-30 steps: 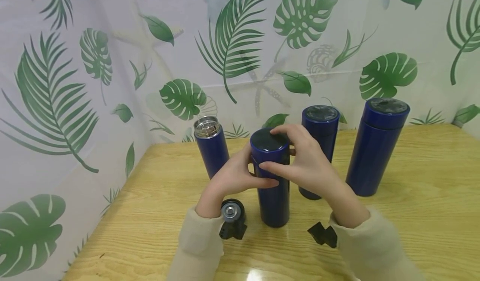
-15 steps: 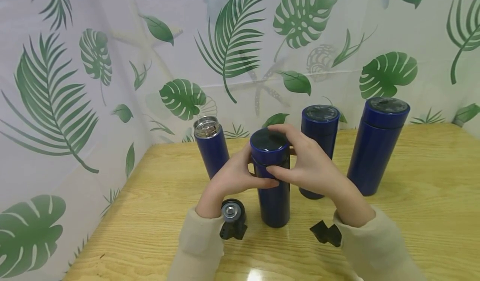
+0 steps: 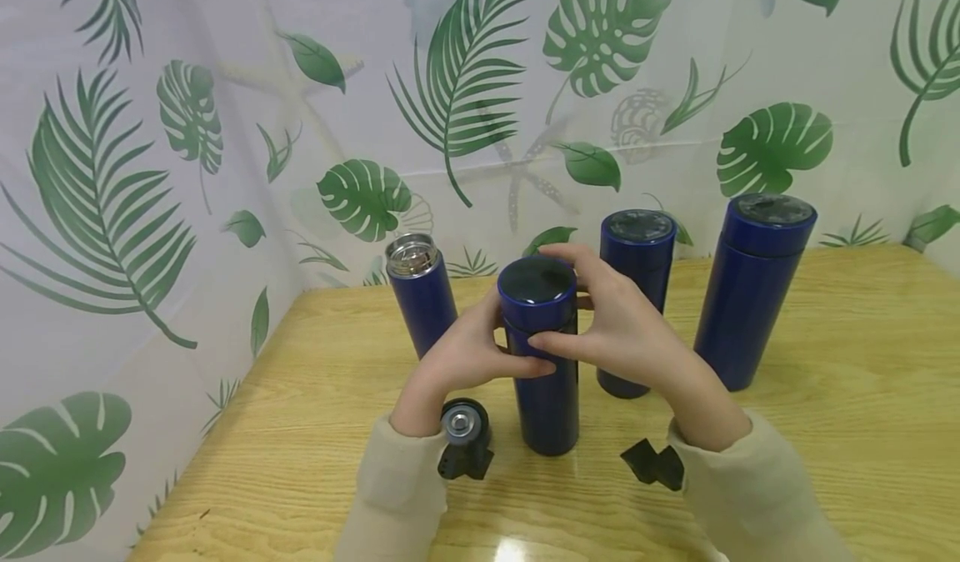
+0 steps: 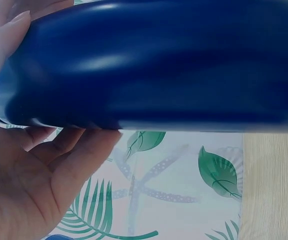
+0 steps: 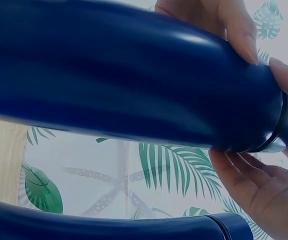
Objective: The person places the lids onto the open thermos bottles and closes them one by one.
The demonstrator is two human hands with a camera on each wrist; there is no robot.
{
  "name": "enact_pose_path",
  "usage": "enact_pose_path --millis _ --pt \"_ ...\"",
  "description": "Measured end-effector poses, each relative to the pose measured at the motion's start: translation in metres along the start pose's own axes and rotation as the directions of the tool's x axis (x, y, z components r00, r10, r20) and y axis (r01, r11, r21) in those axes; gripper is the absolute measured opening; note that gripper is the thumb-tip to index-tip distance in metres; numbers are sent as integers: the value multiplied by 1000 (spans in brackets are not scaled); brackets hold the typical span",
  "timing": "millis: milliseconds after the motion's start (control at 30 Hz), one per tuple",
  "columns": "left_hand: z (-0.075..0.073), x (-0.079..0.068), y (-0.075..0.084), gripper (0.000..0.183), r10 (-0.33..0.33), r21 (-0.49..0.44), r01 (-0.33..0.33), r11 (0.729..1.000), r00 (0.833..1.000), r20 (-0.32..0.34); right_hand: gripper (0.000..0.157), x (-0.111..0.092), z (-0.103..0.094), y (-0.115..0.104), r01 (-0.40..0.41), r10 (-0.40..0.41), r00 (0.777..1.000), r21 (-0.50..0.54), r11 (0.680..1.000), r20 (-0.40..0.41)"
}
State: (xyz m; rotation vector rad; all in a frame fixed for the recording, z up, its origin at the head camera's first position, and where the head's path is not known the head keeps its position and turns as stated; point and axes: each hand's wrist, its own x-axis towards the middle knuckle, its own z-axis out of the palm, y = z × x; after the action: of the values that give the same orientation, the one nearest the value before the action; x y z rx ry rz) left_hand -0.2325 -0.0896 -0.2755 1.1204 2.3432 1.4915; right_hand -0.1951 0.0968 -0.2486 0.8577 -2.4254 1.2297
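A capped dark blue vacuum flask (image 3: 546, 416) stands upright on the table between both hands. My left hand (image 3: 467, 347) grips its upper body from the left, thumb across the front below the lid seam. Around the top, my right hand (image 3: 626, 322) holds it from the right, thumb near the seam and fingers behind the glossy black-topped lid (image 3: 536, 285). In both wrist views the blue flask body (image 4: 184, 70) fills much of the picture, with fingers on opposite sides. The right wrist view shows the seam near the flask's top (image 5: 284, 117).
Behind my left hand stands an uncapped blue flask (image 3: 423, 303) with a bare steel mouth. Two capped flasks, one closer (image 3: 639, 262) and one farther right (image 3: 757, 303), stand beyond my right hand. A round black-rimmed piece (image 3: 460, 420) shows by my left wrist. Leaf-print cloth (image 3: 480, 87) backs the table.
My right thumb has shifted slightly right and down along the flask's front, and the right wrist has moved a little right. The left hand and the flask stay in place.
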Motion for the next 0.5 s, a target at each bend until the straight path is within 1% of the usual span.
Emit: enact_pose_path --millis 100,367,500 --pt "0 0 -2 82 7 0 -7 1000 1000 -3 74 0 0 0 10 -10 1000 8 1000 6" --pt "1 0 -3 83 4 -5 -4 1000 1000 -3 76 0 0 4 4 -4 1000 -13 1000 -25" --pt "1 1 -2 82 6 0 -6 1000 1000 -7 79 0 0 4 -2 2 1000 -17 1000 -7"
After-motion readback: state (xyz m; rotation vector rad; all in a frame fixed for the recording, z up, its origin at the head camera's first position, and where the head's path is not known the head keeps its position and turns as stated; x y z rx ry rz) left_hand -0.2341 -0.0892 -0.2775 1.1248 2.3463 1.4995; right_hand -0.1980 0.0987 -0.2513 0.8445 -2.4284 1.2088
